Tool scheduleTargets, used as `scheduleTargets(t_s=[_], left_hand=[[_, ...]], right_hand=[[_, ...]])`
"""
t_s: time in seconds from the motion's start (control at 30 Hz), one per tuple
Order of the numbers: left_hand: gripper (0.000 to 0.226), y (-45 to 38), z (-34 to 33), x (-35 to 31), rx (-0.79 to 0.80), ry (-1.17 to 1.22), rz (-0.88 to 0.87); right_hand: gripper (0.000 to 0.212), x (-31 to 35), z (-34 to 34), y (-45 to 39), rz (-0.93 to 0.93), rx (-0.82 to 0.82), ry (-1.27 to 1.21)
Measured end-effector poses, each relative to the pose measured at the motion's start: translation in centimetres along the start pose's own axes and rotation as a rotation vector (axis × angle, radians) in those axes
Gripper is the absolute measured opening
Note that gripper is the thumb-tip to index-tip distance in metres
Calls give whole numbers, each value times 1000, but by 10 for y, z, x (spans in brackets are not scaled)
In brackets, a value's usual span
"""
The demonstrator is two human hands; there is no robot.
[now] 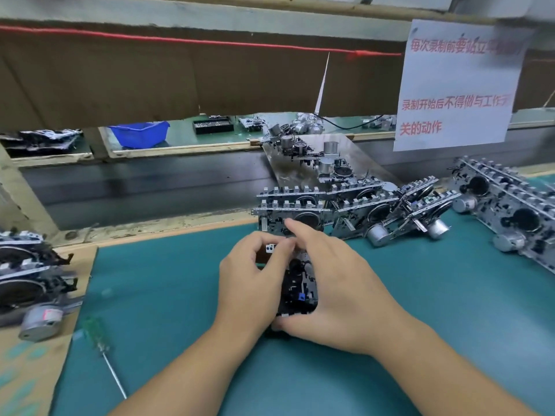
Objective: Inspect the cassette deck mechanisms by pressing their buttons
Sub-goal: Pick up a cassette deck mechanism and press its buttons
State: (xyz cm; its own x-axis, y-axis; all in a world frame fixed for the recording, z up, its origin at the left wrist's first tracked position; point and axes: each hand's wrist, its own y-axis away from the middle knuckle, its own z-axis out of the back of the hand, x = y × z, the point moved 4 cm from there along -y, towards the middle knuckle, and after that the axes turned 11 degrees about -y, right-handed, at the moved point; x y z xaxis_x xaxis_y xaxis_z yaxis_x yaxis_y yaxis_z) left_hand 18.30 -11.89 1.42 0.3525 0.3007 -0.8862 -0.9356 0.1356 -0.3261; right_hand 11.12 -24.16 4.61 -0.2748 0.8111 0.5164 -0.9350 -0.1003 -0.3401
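Observation:
A black and metal cassette deck mechanism (298, 288) is held just above the green mat (168, 295) in the middle of the head view. My left hand (249, 280) grips its left side, thumb and fingers curled round its top end by a small white part. My right hand (333, 289) wraps round its right side, thumb under the near end and index finger stretched forward over the top edge. Most of the mechanism is hidden by both hands.
Several more mechanisms (345, 205) are stacked just behind the hands, and another row (510, 211) lies at the right. Two mechanisms (27, 280) sit on cardboard at the left. A green-handled screwdriver (102, 352) lies near left. A blue bin (139, 133) stands beyond the conveyor.

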Motion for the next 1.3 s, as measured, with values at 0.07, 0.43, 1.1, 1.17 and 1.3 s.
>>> scheduleTargets(t_s=[0.07,0.43,1.1,1.17,1.3], left_hand=[[15,2,1,-1,-24,-36,-21],[9,-11,-1,18,11,208,146],[66,2,-6,-6,149,88,-44],[71,3,-7,-8,185,112,-27],[79,4,-9,-8,232,89,1]], right_hand=[[109,4,-1,1,16,-40,44],[119,-11,9,3,-65,47,-24],[123,-35,6,6,-134,28,-171],[122,-35,6,6,-140,24,-178],[120,-36,6,5,-148,18,-194]])
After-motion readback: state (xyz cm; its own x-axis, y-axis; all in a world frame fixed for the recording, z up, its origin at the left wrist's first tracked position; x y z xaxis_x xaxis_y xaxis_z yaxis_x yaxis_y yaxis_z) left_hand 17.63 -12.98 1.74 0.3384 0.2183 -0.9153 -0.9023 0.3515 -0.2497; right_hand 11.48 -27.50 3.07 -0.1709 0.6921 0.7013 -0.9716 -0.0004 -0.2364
